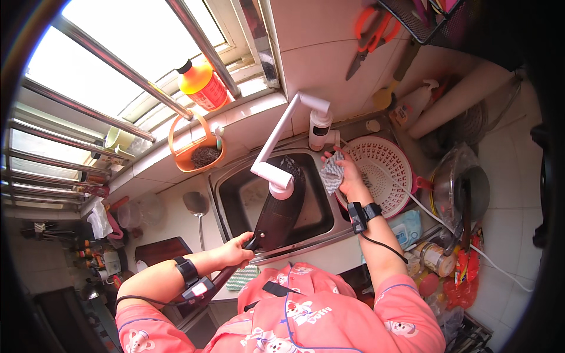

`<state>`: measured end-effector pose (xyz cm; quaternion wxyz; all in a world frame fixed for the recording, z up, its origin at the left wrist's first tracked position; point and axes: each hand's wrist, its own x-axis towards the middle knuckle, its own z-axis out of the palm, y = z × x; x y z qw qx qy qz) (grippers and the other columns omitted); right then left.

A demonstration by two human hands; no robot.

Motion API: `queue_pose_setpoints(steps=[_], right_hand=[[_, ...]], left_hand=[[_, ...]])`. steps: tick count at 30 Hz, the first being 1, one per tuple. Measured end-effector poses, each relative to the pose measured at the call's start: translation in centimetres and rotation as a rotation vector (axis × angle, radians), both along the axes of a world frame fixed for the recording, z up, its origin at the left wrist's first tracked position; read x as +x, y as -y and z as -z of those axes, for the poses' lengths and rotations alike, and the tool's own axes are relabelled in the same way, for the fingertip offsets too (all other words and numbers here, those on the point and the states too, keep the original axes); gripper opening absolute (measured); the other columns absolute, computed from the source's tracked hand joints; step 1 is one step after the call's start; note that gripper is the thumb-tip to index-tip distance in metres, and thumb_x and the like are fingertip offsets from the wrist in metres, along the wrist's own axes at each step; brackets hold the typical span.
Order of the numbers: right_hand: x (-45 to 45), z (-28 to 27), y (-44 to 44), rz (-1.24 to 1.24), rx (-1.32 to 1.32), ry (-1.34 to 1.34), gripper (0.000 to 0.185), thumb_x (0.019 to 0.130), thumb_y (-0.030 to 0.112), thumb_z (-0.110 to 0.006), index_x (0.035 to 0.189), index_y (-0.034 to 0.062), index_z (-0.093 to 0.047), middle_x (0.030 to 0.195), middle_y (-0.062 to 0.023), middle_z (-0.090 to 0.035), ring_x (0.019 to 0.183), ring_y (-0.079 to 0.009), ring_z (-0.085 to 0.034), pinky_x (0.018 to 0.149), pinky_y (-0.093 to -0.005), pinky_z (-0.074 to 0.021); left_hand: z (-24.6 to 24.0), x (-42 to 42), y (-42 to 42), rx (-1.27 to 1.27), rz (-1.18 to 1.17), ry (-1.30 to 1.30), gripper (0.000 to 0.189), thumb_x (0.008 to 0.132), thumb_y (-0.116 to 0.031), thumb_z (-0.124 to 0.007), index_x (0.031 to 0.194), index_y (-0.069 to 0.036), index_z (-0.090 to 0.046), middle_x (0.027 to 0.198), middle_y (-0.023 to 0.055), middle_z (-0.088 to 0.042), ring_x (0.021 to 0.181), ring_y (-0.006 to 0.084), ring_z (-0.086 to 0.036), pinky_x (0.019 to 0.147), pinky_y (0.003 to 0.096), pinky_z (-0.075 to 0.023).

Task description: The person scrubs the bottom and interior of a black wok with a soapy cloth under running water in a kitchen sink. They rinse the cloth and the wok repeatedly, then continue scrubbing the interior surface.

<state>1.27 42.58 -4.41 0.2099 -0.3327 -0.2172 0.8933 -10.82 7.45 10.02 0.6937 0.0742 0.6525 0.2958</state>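
Observation:
My left hand [243, 252] grips the handle of a dark pan [280, 220], perhaps a wok, tilted up on its side over the steel sink [327, 212]. Whitish suds or wet streaks show near the pan's far end. Above the pan is the end of a white jointed faucet [279, 123]; I cannot tell whether water runs. To the right of the basin, beside the faucet base, my right hand [352, 174] holds a crumpled grey-and-white patterned cloth [332, 174], apart from the pan. The pan's body hides part of the basin.
A pink-rimmed white colander [388, 165] stands right of the sink. A spatula [196, 204] lies to the left. On the ledge are an orange basket [180, 162] and an orange bottle [204, 90]. A lidded pot [479, 192] and a white cable [435, 216] are at right.

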Motion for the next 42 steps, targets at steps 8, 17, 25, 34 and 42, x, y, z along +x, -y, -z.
queue_pose_setpoints(steps=[8, 17, 25, 34, 42], right_hand=[[-0.2, 1.1, -0.4, 0.002, 0.011, 0.047, 0.055, 0.076, -0.005, -0.036, 0.127, 0.007, -0.049, 0.115, -0.0158, -0.058, 0.102, -0.0342, -0.061, 0.08, -0.0482, -0.0524], [-0.5, 2.0, -0.3, -0.017, 0.05, 0.079, 0.053, 0.079, -0.006, -0.035, 0.129, 0.0104, -0.046, 0.12, -0.0178, -0.054, 0.103, -0.0356, -0.06, 0.082, -0.051, -0.0517], [-0.7, -0.6, 3.5, -0.066, -0.059, -0.021, 0.051, 0.081, -0.003, -0.04, 0.13, 0.0104, -0.045, 0.119, -0.0199, -0.056, 0.106, -0.0366, -0.059, 0.087, -0.0513, -0.0509], [-0.3, -3.8, 9.3, -0.236, 0.057, 0.025, 0.051, 0.086, 0.002, -0.037, 0.135, 0.0107, -0.044, 0.113, -0.0123, -0.059, 0.097, -0.0259, -0.061, 0.086, -0.0404, -0.0504], [0.1, -4.4, 10.8, -0.273, 0.097, -0.006, 0.05, 0.085, 0.005, -0.041, 0.135, 0.0093, -0.042, 0.115, -0.0099, -0.06, 0.103, -0.0248, -0.06, 0.09, -0.0402, -0.0487]], left_hand=[[-0.7, 0.7, -0.4, -0.038, -0.112, 0.072, 0.049, 0.083, 0.004, -0.054, 0.127, -0.011, -0.038, 0.068, 0.0025, -0.049, 0.049, 0.0108, -0.05, 0.044, 0.026, -0.0432], [-1.1, 1.6, 0.2, -0.004, -0.238, 0.197, 0.051, 0.082, 0.006, -0.053, 0.126, -0.012, -0.036, 0.074, 0.0053, -0.052, 0.05, 0.0123, -0.05, 0.045, 0.0272, -0.0449], [-0.8, 1.5, 0.1, 0.051, -0.325, 0.243, 0.054, 0.081, 0.002, -0.055, 0.127, -0.013, -0.033, 0.074, 0.0055, -0.05, 0.05, 0.0115, -0.051, 0.044, 0.0254, -0.0456], [0.7, 1.5, 0.3, 0.117, -0.439, 0.403, 0.046, 0.08, 0.006, -0.054, 0.116, -0.015, -0.035, 0.073, 0.0063, -0.049, 0.054, 0.0122, -0.048, 0.048, 0.0272, -0.0427], [1.6, 1.9, 0.8, 0.179, -0.508, 0.455, 0.051, 0.08, 0.007, -0.054, 0.12, -0.018, -0.035, 0.077, 0.0071, -0.049, 0.056, 0.012, -0.048, 0.046, 0.0243, -0.0427]])
